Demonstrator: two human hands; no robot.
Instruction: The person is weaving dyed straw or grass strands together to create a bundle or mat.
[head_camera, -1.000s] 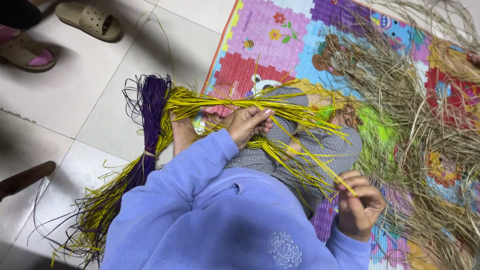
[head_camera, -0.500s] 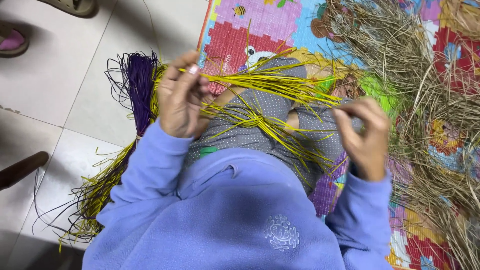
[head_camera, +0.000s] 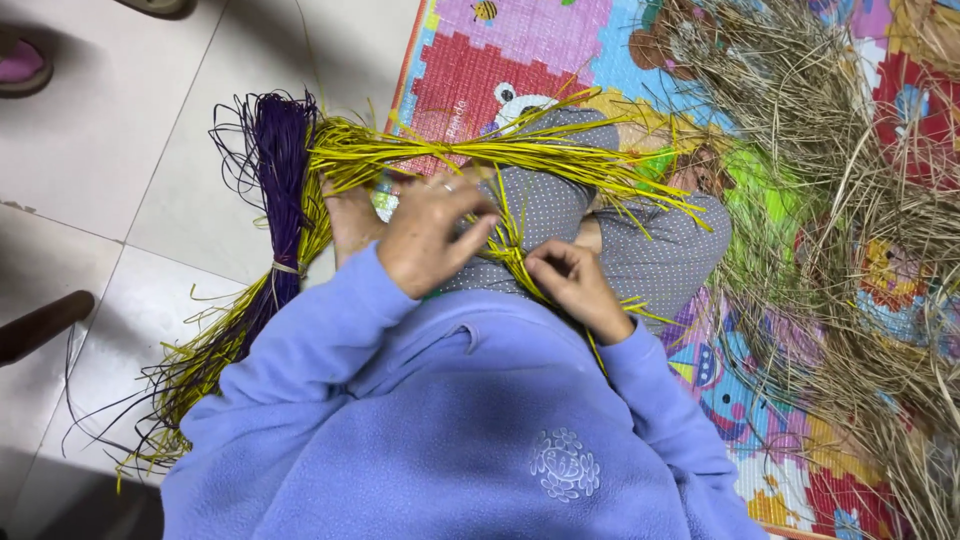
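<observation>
Both hands, left hand (head_camera: 425, 240) and right hand (head_camera: 575, 285), pinch thin stiff yellow straw strands (head_camera: 500, 155), fingers closed.

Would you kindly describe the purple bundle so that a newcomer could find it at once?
Start at the pale tiled floor left of the colourful play mat. Beside the yellow strands lies the purple bundle, tied with a pale band; it is the only dark violet sheaf.

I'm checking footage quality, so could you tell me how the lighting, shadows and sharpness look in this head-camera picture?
Head view: even indoor light, no glare; soft shadows on the tiled floor at left and under the lavender sleeves. The yellow strands, left hand and right hand are fairly sharp; the dry grass pile looks slightly smeared toward the right edge.
</observation>
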